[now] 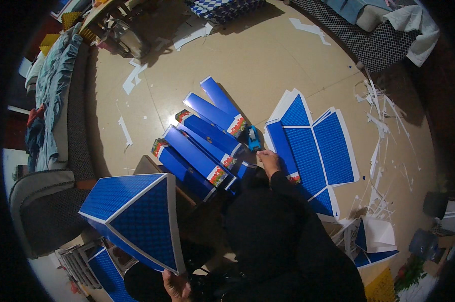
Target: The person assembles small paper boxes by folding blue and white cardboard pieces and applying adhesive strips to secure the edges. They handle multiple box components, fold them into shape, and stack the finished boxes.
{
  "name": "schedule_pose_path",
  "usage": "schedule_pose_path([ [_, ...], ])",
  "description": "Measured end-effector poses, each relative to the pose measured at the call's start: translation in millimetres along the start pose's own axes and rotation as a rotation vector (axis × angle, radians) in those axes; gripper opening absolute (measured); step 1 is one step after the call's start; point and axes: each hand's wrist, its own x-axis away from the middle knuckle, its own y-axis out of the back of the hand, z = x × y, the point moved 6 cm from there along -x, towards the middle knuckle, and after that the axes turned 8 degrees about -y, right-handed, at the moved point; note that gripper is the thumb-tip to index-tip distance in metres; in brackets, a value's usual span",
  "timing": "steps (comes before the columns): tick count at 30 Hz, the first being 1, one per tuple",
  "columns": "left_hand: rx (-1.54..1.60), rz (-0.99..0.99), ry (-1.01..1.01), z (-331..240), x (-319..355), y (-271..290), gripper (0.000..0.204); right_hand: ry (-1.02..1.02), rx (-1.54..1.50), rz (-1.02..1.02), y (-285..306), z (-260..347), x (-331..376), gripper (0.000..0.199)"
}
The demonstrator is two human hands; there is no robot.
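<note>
Blue folded panel [143, 219], extending forward from left hand [177, 287], lower corner gripped in its fingers, roof-shaped, grid-patterned, white-edged, right hand [269, 160] beside blue tape dispenser [253, 139], fingertip closure indeterminate, long blue boxes [194, 155] nearby.

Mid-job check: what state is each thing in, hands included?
Left hand: gripping the folded cardboard piece's lower edge
Folded cardboard piece: creased into a pointed shape, held tilted
Right hand: fingertips together by the tape dispenser, contact unclear
Tape dispenser: beside the blue boxes
Blue boxes: lying in a loose row
Cardboard sheets: flat, overlapping
White strips: cut, scattered
</note>
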Motion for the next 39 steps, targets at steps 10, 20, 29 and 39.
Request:
schedule_pose_path([
  [10, 0.054, -0.01, 0.027, 6, 3, -12, 0.066, -0.093, -0.115, 0.19, -9, -15, -30, 0.017],
  [20, -0.048, 0.074, 0.025, 13, 8, -58, 0.072, -0.389, -0.09, 0.266, -15, -34, -51, 0.03],
  [29, -0.006, 0.152, -0.001, 7, 12, -86, 0.073, -0.267, -0.038, -0.028, -6, -13, -60, 0.012],
  [39, 0.042, 0.142, -0.046, 14, 3, -86, 0.07, 0.586, 0.909, 0.252, -21, -20, -86, 0.02],
])
